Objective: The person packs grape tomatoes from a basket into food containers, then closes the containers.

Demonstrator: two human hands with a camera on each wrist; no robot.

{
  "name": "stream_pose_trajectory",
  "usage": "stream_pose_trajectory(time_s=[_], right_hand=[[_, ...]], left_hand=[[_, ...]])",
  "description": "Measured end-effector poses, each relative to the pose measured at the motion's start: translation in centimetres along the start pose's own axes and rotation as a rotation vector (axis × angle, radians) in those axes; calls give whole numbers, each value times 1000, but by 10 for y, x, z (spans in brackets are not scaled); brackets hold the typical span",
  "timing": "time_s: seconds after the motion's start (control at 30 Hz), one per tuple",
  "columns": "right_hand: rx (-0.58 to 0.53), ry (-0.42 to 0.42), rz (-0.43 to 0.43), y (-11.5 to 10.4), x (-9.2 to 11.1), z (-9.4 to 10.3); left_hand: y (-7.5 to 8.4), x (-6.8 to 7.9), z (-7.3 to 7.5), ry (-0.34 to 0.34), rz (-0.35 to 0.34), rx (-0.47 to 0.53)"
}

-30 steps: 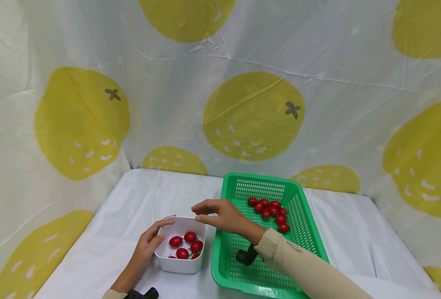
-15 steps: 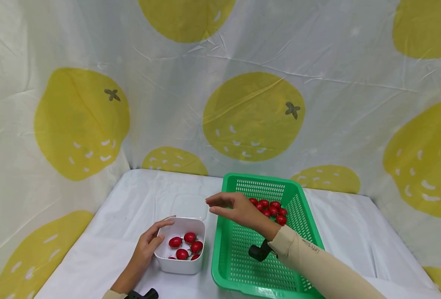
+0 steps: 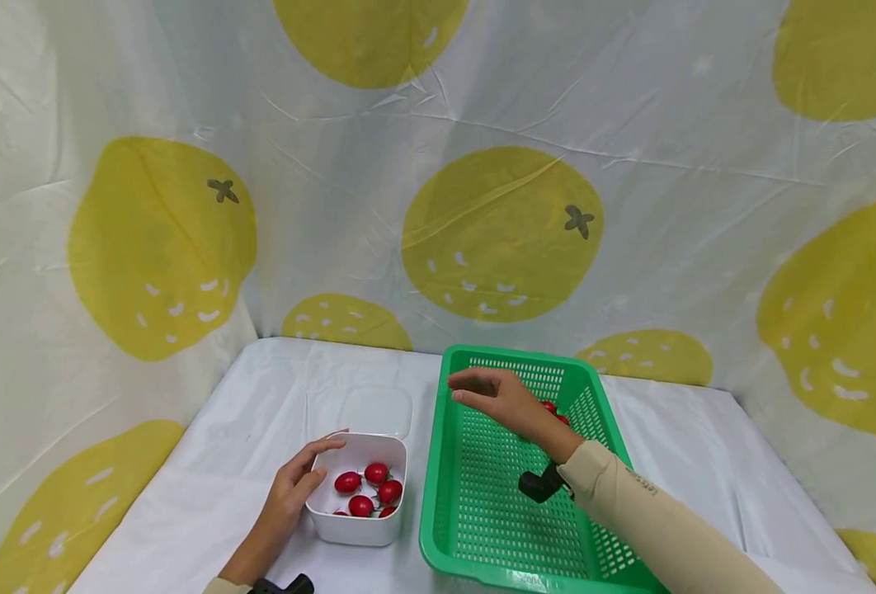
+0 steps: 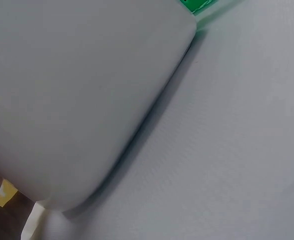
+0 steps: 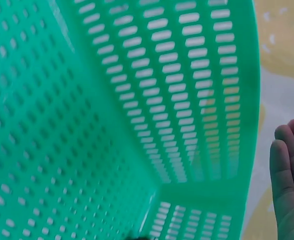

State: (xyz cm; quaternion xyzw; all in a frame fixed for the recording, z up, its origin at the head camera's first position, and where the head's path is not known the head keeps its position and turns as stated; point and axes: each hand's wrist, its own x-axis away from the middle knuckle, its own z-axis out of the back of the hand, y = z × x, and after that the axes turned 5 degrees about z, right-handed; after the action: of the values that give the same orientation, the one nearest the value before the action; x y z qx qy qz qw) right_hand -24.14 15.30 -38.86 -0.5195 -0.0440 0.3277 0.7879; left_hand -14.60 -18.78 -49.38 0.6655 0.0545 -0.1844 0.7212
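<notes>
- Head view, far left: lemon-printed backdrop, running round behind the white-covered table I'm watching remotely.
- Left hand: at the left side of the white square container. Thumb over the near-left rim, fingers round the far-left corner, so I read a grip. Spread or together beyond the wall: cannot tell, the lower fingers are hidden. My left wrist view shows mostly container wall, base on the cloth.
- Inside the container: red cherry tomatoes, some with green stems, two partly hidden by the near wall.
- Just behind the container: a clear flat lid lying on the cloth.
- Right of these, near the container but apart: green perforated basket.
- Right hand: above the basket, thumb apart from the fingers. From my right wrist view the fingers are nearly straight, pressed side by side.
- More tomatoes in the basket, past the right wrist, mostly covered by it.
- Beige sleeve, black wrist mount at its cuff.
</notes>
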Motion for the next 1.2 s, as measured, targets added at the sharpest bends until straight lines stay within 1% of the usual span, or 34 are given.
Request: stream_pose_trajectory(time_s=[0.1, 0.23, 0.53, 0.7, 0.83, 0.93, 1.03, 1.2], right_hand=[[19, 13, -10, 7, 3, 6], [71, 39, -28, 15, 8, 15], [136, 121, -50, 25, 14, 33], [185, 131, -75, 29, 17, 41], [214, 135, -112, 32, 18, 46], [230, 136, -128, 35, 17, 48], [269, 137, -144, 38, 17, 49], [335, 154, -207, 44, 19, 49]], left_hand=[[-1, 1, 0, -6, 2, -5], [-2, 2, 0, -15, 0, 2], [1, 2, -2, 3, 6, 0], [1, 1, -2, 10, 10, -3], [1, 1, -1, 17, 9, -5], [2, 1, -1, 21, 21, -7], [2, 2, -1, 25, 45, -9], [2, 1, 0, 11, 40, -17]])
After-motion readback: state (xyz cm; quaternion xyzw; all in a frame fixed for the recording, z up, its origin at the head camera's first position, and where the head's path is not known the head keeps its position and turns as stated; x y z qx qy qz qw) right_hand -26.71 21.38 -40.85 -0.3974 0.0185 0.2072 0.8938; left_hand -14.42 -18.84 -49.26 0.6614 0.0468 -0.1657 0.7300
